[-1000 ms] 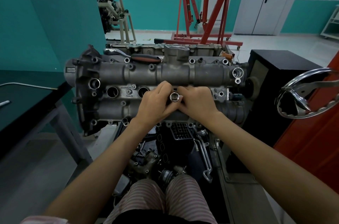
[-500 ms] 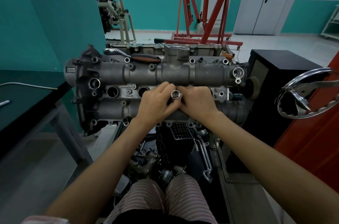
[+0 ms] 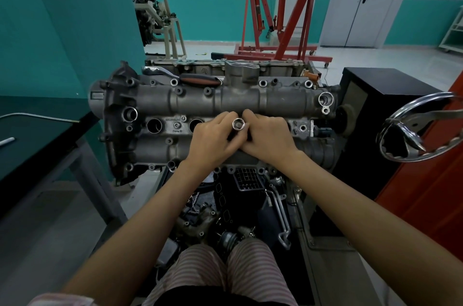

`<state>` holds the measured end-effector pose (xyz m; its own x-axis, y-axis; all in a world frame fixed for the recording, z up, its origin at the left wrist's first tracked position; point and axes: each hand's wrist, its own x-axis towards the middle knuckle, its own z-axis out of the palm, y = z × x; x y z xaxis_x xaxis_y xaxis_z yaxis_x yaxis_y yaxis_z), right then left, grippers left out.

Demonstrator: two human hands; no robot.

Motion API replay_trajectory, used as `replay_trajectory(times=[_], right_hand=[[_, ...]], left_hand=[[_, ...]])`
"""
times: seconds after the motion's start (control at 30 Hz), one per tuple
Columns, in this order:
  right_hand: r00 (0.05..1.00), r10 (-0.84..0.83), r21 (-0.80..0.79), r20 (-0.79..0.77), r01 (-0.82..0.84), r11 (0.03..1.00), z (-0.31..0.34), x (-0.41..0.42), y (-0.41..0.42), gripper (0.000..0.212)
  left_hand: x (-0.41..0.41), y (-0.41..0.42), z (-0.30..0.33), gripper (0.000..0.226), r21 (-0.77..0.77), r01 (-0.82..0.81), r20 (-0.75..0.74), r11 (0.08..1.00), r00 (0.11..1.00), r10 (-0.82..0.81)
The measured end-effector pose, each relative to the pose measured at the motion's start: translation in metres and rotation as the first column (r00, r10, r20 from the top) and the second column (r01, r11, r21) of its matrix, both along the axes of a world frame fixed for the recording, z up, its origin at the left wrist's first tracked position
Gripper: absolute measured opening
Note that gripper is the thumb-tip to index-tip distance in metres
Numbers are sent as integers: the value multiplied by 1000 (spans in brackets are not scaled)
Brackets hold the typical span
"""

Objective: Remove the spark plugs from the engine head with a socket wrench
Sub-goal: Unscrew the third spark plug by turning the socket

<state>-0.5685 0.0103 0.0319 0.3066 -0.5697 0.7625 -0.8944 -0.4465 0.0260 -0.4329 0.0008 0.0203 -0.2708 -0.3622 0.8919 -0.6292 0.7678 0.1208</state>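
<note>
A workshop with teal-and-white walls lies behind the work, a red engine hoist (image 3: pixel 275 17) standing on the pale floor near a grey double door (image 3: pixel 368 0), and a dark bench (image 3: pixel 37 135) runs along the left. In the foreground the engine head (image 3: pixel 215 105) sits on a stand with its cam cover facing up toward the person, which puts the row of spark plug wells within easy downward reach; 2 open wells (image 3: pixel 154 125) show to the left of the hands, and whether plugs remain in them cannot be told from this angle. Both hands meet over the middle of that row. The left hand (image 3: pixel 213 137) and right hand (image 3: pixel 268 135) have their fingers curled inward and pinch a chrome socket (image 3: pixel 238 123) between them, its open end pointing up toward the camera, probably so it stays upright over a hidden well while it is seated on or drawn off a plug. The ratchet wrench (image 3: pixel 190 77), with its dark and orange grip, lies apart along the far edge of the head, so I judge this to be finger work, with the wrench parked where it can be picked up again. A shiny steering wheel (image 3: pixel 421 130) hangs at the right.
</note>
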Motion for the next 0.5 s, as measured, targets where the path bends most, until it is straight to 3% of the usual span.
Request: replay_trajectory(times=[0.1,0.23,0.37,0.5], right_hand=[[998,-63,-14,-27,62,998,0,0,-1,29],[999,5,-29,-46,-6,1000,0,1,0,25],[998,56,7,7,-56,998,1,1,2,34],[997,-66,34,-49,68,997,0,0,0,36]], left_hand=[[1,-3,-2,40,-43,36,-20,998,999,-37],[1,1,0,33,17,59,-5,998,998,-59],[1,2,1,27,50,32,6,998,999,-32],[1,-3,-1,41,6,11,-28,1000,1000,-11]])
